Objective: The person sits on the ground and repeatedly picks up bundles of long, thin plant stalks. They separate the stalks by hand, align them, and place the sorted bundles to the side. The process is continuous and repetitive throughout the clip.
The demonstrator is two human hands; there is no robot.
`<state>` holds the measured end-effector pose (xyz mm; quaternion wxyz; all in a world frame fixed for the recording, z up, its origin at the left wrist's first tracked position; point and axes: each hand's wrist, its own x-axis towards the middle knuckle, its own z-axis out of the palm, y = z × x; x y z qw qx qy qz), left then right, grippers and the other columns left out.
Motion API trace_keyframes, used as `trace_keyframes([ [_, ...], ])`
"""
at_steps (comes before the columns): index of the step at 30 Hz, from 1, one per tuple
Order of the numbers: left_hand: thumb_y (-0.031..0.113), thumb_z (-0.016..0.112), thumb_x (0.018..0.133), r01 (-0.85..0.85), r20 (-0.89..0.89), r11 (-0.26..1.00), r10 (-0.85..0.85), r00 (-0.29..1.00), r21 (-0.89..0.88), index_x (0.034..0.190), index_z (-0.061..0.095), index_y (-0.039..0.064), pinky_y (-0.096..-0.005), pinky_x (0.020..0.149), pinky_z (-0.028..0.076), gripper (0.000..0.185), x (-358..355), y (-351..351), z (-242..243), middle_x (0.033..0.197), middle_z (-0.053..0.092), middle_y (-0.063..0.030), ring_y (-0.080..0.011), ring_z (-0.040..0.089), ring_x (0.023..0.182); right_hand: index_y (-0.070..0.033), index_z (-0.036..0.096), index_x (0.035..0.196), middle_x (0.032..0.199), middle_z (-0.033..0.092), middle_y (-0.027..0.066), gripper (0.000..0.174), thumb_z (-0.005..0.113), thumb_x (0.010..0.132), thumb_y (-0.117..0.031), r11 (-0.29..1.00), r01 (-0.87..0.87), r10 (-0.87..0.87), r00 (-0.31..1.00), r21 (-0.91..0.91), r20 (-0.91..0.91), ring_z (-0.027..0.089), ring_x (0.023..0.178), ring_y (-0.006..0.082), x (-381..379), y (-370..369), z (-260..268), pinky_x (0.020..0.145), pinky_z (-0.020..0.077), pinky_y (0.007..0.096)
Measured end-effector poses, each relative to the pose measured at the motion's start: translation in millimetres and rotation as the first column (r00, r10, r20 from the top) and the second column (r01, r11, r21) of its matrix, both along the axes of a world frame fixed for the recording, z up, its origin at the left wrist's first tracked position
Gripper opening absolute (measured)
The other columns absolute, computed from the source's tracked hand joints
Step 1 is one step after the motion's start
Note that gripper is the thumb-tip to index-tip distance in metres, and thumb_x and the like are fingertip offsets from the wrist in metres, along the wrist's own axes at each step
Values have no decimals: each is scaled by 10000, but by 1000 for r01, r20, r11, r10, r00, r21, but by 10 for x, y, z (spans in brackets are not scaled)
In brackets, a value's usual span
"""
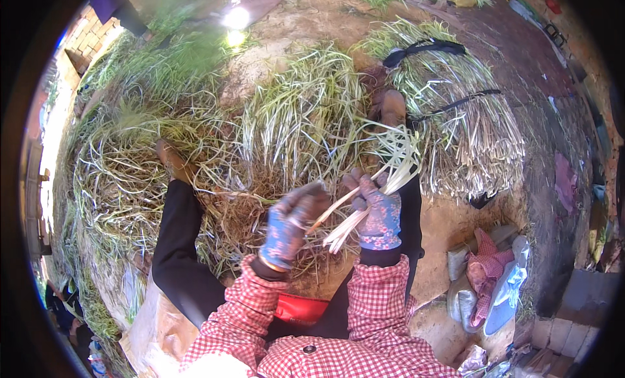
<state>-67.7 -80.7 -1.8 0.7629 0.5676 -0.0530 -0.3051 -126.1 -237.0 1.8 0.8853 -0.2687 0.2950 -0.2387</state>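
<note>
My right hand (pixel 378 212), in a blue flowered glove with a soiled palm, grips a small bunch of pale leafy stalks (pixel 342 231). Their cut-looking white ends point down and left, and the green leaves (pixel 398 151) droop above the fingers. One thinner stalk with a brownish end (pixel 316 226) slants out toward my left hand (pixel 295 222). That hand wears a matching glove and is motion-blurred beside the bunch; whether its fingers hold anything cannot be told. Between my legs lies a tangled heap of stalks with brown roots (pixel 239 226).
A larger pile of green stalks (pixel 302 109) lies ahead. At the right, dark straps (pixel 429 48) cross a big bundle (pixel 468 124). Cloth and bags (pixel 483 280) rest on the ground at lower right. Part of another person (pixel 129 19) shows at upper left.
</note>
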Motion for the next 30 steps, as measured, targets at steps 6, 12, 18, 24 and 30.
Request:
trace_keyframes([
  [6,208,637,897,49,-11,996,-48,999,76,1240,549,-12,-305,824,512,417,197,473,-32,1148,626,-96,-172,634,950,-136,481,912,1052,634,141,187,602,887,5,992,-1,-27,975,126,222,640,986,275,-47,-78,-110,453,434,163],
  [12,219,741,813,436,-62,899,-433,899,35,1213,571,-15,-292,764,503,494,129,297,156,1094,640,-82,-151,627,868,-133,479,911,1063,634,171,208,613,873,21,994,-26,10,988,104,155,640,999,298,-44,-23,-55,447,432,169],
  [18,16,736,743,-23,752,896,-357,554,443,1053,650,34,-307,705,501,323,94,46,155,820,642,-94,-222,635,766,-91,455,905,957,662,207,251,648,826,47,999,-4,2,999,-47,-37,695,861,279,20,50,6,455,452,197],
  [24,7,634,854,188,414,916,-334,847,355,912,599,18,-259,643,480,68,56,-23,45,761,614,-44,-145,599,693,-104,437,949,957,666,209,278,639,831,46,996,-59,55,997,-67,-60,695,864,280,11,62,18,452,443,199],
  [30,146,587,930,-99,-27,995,99,995,-9,901,557,73,-220,603,447,84,79,-97,178,747,594,-10,-105,564,642,-97,437,987,953,669,202,291,634,835,53,996,-78,76,994,-29,-77,695,854,287,2,64,48,457,445,202],
])
